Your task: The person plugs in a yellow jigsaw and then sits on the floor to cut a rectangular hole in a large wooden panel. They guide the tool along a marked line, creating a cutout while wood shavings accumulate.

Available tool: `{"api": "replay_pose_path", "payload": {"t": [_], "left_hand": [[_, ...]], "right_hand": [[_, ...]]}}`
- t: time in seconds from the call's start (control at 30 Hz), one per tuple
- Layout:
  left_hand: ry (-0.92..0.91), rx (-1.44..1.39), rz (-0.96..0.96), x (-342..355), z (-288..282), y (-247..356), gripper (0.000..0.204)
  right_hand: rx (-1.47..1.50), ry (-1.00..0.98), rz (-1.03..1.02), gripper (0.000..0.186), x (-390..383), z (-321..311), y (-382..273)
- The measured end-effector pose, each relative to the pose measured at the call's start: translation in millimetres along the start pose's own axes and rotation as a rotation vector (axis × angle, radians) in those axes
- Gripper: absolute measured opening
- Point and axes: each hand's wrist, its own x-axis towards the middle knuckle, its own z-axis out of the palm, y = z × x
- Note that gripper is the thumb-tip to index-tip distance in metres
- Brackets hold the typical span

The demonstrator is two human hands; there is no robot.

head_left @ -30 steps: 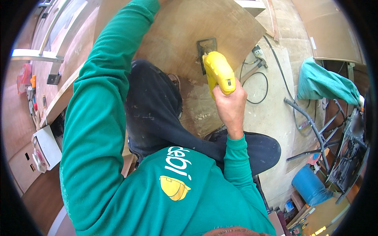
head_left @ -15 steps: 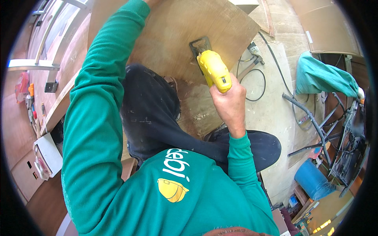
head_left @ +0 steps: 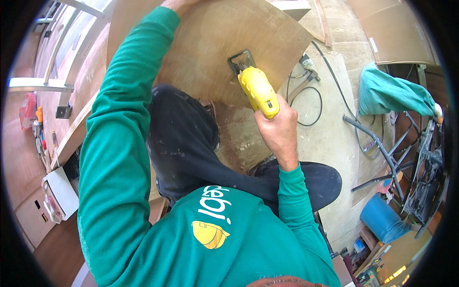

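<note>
My right hand [head_left: 278,129] is closed around the rear grip of a yellow jigsaw [head_left: 258,88]. The saw's dark metal base plate [head_left: 233,62] rests on a brown plywood sheet [head_left: 205,48], not far in from the sheet's near edge. The blade is hidden. My left arm reaches far forward along the sheet's left side. Of my left hand [head_left: 179,4] only the part by the wrist shows at the upper edge, and its fingers are hidden. Below the sheet, my bent legs are in dark trousers.
A black cable [head_left: 321,103] loops over the floor beside a socket block [head_left: 307,62]. To the right lie a green cloth [head_left: 394,88], a dark metal frame [head_left: 375,134] and a blue bucket [head_left: 381,217]. An aluminium ladder [head_left: 74,62] stands at upper left, hand tools [head_left: 40,129] below it.
The jigsaw has tilted a little, with its rear end shifted slightly left and toward me. My right hand stays around it. The whole view has shifted slightly.
</note>
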Motion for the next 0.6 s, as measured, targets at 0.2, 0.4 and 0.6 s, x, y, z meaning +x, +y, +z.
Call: {"api": "replay_pose_path", "payload": {"t": [0.2,0.4,0.6], "left_hand": [[-0.016,0.016,-0.007,1.0,1.3,-2.0,0.07],[-0.036,0.007,-0.015,0.5,-2.9,0.1,0.069],[-0.032,-0.008,-0.024,-0.4,-2.8,0.0,0.07]], "right_hand": [[0.004,0.002,-0.027,0.024,1.5,-0.8,-2.1],[-0.029,-0.019,-0.05,0.025,2.6,-2.2,2.3],[-0.053,-0.033,-0.077,0.028,5.0,-5.8,0.5]]}}
